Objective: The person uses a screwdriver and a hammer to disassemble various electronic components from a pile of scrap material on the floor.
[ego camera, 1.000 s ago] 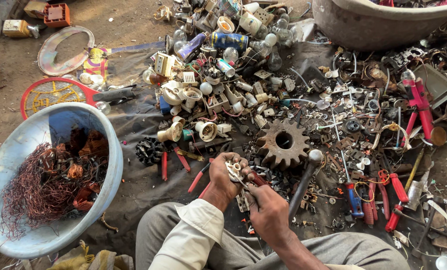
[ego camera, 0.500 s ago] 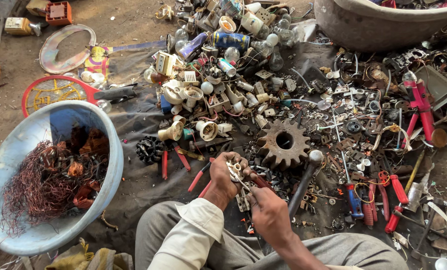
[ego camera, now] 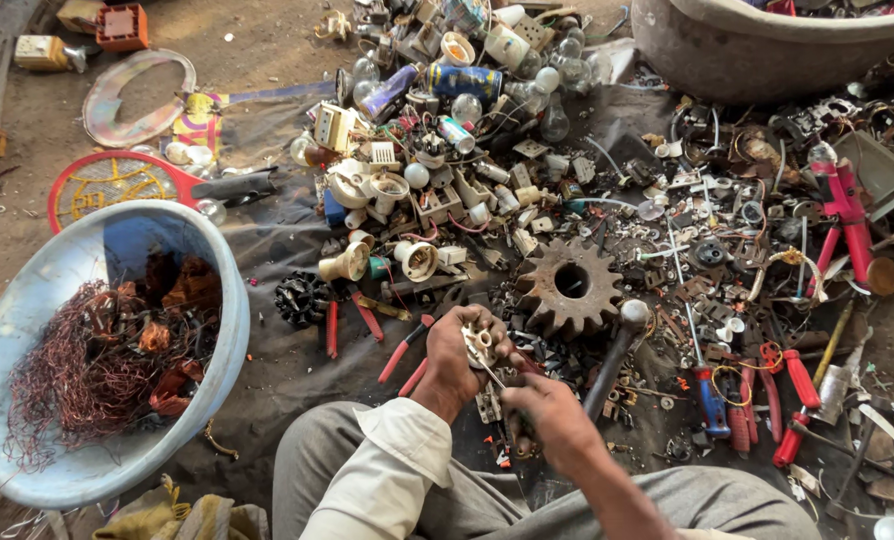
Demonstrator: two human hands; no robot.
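The left hand (ego camera: 459, 358) is closed around a small pale electrical fitting (ego camera: 481, 345), and the right hand (ego camera: 547, 420) presses a thin metal tool (ego camera: 497, 378) against it. Just beyond the hands lies a rusty gear wheel (ego camera: 570, 286), with a hammer (ego camera: 615, 345) lying beside it. To the left stands a pale blue basin (ego camera: 217, 300) holding tangled copper wire (ego camera: 67, 375). Red-handled pliers (ego camera: 407, 350) lie on the dark ground cloth (ego camera: 267, 240) near the left hand. A heap of bulbs, sockets and scrap parts (ego camera: 447, 130) spreads further off.
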